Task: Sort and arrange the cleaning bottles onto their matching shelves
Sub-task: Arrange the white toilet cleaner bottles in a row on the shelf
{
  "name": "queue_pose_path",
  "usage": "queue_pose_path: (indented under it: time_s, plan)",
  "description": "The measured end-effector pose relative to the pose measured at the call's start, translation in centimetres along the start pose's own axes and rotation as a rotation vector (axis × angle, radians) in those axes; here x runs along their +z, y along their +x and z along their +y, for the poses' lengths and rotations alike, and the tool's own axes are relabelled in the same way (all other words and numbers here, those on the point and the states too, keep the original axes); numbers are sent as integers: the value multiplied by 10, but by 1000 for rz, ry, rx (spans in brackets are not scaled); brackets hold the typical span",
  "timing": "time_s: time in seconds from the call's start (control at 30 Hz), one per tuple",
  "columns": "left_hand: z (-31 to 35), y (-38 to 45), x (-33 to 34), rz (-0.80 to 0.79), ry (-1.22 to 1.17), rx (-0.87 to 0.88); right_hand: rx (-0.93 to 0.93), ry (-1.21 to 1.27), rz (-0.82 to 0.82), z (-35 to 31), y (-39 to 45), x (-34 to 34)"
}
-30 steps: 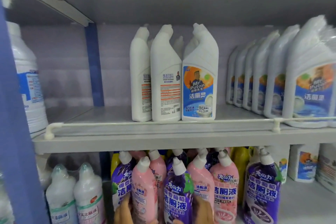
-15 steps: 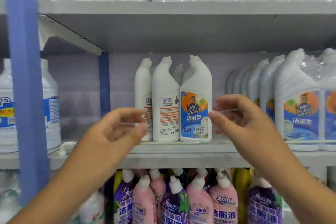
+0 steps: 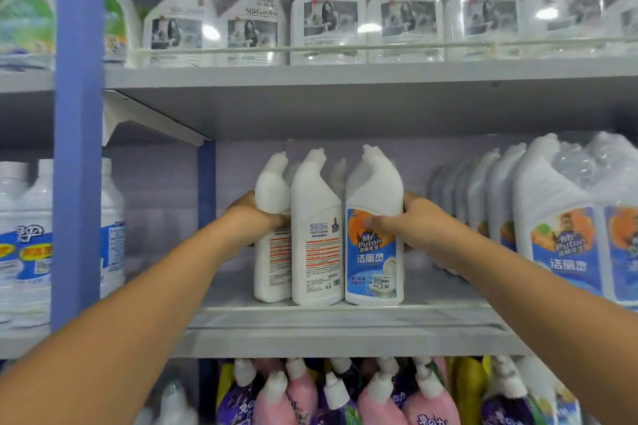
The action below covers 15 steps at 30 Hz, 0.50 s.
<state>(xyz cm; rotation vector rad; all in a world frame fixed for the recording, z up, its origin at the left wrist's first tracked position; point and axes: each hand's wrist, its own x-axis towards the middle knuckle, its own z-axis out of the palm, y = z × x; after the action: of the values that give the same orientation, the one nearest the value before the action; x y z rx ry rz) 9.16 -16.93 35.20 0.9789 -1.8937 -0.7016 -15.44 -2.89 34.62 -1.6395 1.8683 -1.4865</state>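
Note:
Three white angled-neck toilet-cleaner bottles stand close together on the middle shelf (image 3: 345,338). My left hand (image 3: 257,217) grips the leftmost bottle (image 3: 271,252) from its left side. My right hand (image 3: 411,228) grips the rightmost bottle (image 3: 374,252), which shows a blue and orange "Mr Puton" label; the thumb lies across that label. Between them stands the middle bottle (image 3: 316,245) with its back label and red text facing me. More white necks show behind these three.
A wrapped row of the same Mr Puton bottles (image 3: 552,235) fills the shelf's right side. Clear spray bottles (image 3: 328,17) line the upper shelf. Pink and purple bottles (image 3: 345,397) crowd the lower shelf. A blue upright (image 3: 79,134) and large white jugs (image 3: 27,241) stand at left.
Both hands rose from the lower shelf, reached in and closed on the outer bottles of the group of three. The view tilted upward, revealing the upper shelf.

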Motion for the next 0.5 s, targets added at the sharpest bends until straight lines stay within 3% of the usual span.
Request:
queue_pose_path:
  time_s: [0.17,0.33,0.5]
  plan:
    - [-26,9,-33,130,30,-73,55,-24,157,13,-9,-34]
    - [-47,22,-59,97,-23,-140,99,-86,367,34,4,-47]
    - [-55,28,-60,59,-99,-127,131,-97,386,44,11,-50]
